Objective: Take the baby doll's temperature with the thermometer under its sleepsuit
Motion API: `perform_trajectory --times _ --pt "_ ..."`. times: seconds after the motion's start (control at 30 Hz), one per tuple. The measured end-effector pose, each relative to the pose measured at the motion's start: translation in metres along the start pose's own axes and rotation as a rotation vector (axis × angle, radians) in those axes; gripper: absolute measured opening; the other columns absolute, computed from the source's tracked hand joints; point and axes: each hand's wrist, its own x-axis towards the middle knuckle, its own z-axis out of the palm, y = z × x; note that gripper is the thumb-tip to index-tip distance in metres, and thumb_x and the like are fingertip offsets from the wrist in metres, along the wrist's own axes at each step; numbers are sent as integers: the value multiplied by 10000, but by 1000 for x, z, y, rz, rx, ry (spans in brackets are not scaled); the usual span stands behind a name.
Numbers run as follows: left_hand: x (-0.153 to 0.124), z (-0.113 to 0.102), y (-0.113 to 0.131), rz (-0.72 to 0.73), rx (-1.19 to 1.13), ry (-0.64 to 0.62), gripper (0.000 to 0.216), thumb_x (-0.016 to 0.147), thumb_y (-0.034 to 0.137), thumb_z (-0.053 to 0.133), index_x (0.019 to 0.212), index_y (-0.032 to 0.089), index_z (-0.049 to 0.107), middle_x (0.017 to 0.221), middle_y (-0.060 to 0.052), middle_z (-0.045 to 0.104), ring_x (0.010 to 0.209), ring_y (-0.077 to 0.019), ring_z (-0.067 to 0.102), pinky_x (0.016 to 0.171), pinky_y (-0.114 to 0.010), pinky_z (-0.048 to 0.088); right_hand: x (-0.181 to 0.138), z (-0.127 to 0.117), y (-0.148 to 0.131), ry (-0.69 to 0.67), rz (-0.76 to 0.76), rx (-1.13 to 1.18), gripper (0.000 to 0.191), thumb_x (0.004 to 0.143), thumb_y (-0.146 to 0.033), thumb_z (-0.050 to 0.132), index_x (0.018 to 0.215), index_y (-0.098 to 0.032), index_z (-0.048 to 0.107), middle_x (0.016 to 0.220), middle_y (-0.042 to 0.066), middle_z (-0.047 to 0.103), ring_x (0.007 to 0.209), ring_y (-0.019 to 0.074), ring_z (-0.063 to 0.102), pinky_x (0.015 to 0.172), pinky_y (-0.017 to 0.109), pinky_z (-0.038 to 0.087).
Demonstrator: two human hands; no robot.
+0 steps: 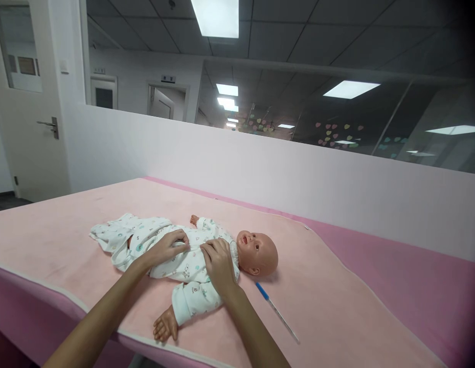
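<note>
A baby doll (256,251) lies on its back on a pale pink blanket (329,306), head to the right. It wears a white printed romper (164,240). My left hand (166,248) rests on the doll's belly, its fingers curled and pinching the front of the romper. My right hand (219,266) lies on the chest just below the doll's chin, fingers bent and gripping the same cloth. The two hands nearly touch at the romper's front seam.
A thin thermometer with a blue end (277,312) lies on the blanket right of my right forearm. A deeper pink mat (413,276) shows under the blanket. A white partition wall (298,168) runs behind the table, and a door (26,102) stands at far left.
</note>
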Motion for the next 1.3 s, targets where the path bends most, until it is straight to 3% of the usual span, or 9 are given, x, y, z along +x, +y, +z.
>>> perform_trajectory --times 0.2,0.43,0.93,1.1,1.2,1.3 --pt "1 -1 -6 -10 -199 55 154 762 213 425 889 195 511 862 -11 569 834 -162 540 766 -293 427 -1 1 1 9 25 11 171 864 -153 447 823 -203 605 805 22 566 807 155 462 796 313 348" --pt "0 -1 -1 67 2 22 114 683 195 528 782 191 583 951 -28 594 914 -183 543 864 -310 413 -1 2 2 29 17 24 165 854 -145 456 831 -201 609 796 22 568 794 155 463 792 319 352" --pt "3 3 -12 -8 -56 209 292 687 142 429 946 177 560 836 -31 639 822 -172 598 763 -311 495 -1 0 0 144 27 3 215 820 -97 424 892 -186 606 905 52 591 861 175 488 795 330 389" --pt "3 2 -18 27 91 282 337 664 85 369 917 181 571 809 -20 636 762 -155 591 702 -288 481 12 -25 0 218 -21 -38 234 819 -107 416 924 -177 613 885 57 627 867 176 526 853 354 393" --pt "2 2 -22 86 272 333 344 682 54 347 893 195 578 839 -20 636 776 -163 576 693 -298 456 7 -64 -4 400 145 24 205 833 -175 429 909 -181 620 830 46 651 829 168 568 810 323 428" --pt "2 1 -23 201 483 463 328 720 34 357 876 203 591 875 -34 636 849 -192 558 759 -341 420 -29 -105 -3 580 588 -4 241 815 -318 469 918 -169 628 886 80 660 820 197 601 714 302 465"
